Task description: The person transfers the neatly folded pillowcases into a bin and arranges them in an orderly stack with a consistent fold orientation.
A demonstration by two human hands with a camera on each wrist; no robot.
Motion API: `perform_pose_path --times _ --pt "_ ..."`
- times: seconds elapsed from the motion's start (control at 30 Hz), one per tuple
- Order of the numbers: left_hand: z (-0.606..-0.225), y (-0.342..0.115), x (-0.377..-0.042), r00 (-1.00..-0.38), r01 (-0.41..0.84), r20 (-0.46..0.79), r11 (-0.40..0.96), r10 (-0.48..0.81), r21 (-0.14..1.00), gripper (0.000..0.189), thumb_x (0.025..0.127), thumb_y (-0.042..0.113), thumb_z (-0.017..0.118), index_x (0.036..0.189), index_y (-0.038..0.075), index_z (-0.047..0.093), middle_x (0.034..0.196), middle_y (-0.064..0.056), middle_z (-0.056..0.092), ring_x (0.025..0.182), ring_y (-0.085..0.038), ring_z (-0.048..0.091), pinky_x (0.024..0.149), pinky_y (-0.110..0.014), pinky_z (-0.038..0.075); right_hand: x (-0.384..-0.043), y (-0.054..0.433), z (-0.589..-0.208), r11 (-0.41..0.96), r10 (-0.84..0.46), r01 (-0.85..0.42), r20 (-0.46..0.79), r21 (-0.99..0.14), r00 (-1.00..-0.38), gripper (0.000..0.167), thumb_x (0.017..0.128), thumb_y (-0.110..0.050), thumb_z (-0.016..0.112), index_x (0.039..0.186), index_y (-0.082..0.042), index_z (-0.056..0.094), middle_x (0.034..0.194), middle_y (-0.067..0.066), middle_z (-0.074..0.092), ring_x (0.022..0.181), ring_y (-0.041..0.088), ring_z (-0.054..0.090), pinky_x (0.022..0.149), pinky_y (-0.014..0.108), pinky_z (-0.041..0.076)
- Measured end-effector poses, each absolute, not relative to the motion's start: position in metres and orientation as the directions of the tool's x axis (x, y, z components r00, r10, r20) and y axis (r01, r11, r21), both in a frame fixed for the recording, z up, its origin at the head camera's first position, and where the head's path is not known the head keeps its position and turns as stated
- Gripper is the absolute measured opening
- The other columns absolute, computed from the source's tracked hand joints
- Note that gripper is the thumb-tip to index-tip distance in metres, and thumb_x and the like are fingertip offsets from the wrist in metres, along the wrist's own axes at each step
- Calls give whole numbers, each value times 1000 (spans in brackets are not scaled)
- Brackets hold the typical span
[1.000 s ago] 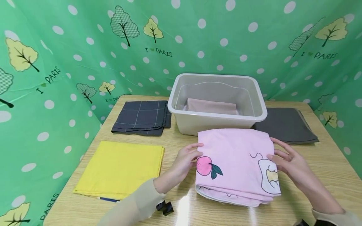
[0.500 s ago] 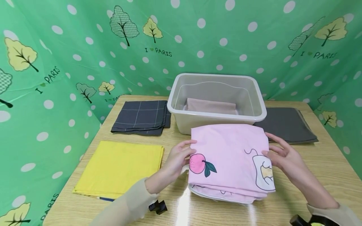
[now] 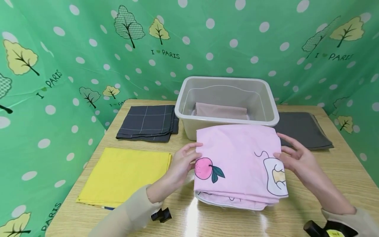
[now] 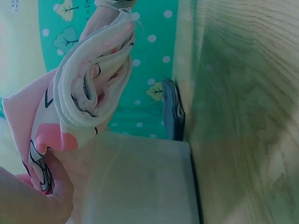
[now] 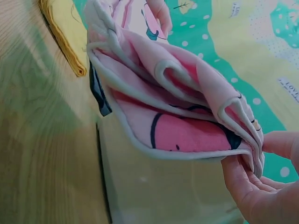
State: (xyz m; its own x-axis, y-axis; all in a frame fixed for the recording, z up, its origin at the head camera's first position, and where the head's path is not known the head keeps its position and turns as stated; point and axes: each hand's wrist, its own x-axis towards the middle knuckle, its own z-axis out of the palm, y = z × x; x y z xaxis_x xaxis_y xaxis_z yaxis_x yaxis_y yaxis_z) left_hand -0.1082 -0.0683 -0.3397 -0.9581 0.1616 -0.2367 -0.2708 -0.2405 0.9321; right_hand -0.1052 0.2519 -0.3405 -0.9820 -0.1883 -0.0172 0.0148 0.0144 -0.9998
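A folded pink cloth (image 3: 237, 161), printed with a peach and a bread-like figure, is held up off the table in front of a light grey bin (image 3: 192, 126). My left hand (image 3: 181, 163) pinches its left edge, thumb on the top face. On the right edge my right hand (image 3: 296, 158) pinches the folded layers between thumb and fingers. The right wrist view shows those layers sagging open along the side of the cloth (image 5: 187, 107). From the left wrist, the cloth (image 4: 88, 88) appears rolled at its end. Inside the bin lies a folded dusty-pink cloth (image 3: 220, 111).
A yellow folded cloth (image 3: 124, 174) lies at the left, with a blue pen-like thing (image 3: 108, 208) partly under it. Behind it is a dark checked cloth (image 3: 146, 121). A dark grey cloth (image 3: 305, 130) lies right of the bin. Green curtains (image 3: 207, 39) surround the wooden table (image 3: 340, 171).
Both hands have carried the pink cloth a little to the left and toward the bin, so its far edge now overlaps the bin's front more. The other cloths have stayed put.
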Motion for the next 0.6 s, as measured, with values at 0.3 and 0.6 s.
perform_pose_path --times 0.3,0.6 --pt "-320 -68 -116 -966 -236 -199 -245 166 940 35 81 -1 50 115 1 51 74 4 60 72 -7 55 64 -23 46 -114 249 -321 32 -156 51 -55 -998 -986 63 84 -2 58 137 -18 28 95 -7 63 79 9 63 63 22 51" --pt "-307 -69 -131 -967 -232 -199 -219 160 948 35 82 0 50 117 1 51 74 2 58 70 -7 53 64 -23 46 -131 248 -311 72 -134 80 -89 -994 -987 69 83 -9 61 140 -17 23 93 -8 63 78 8 62 63 22 51"
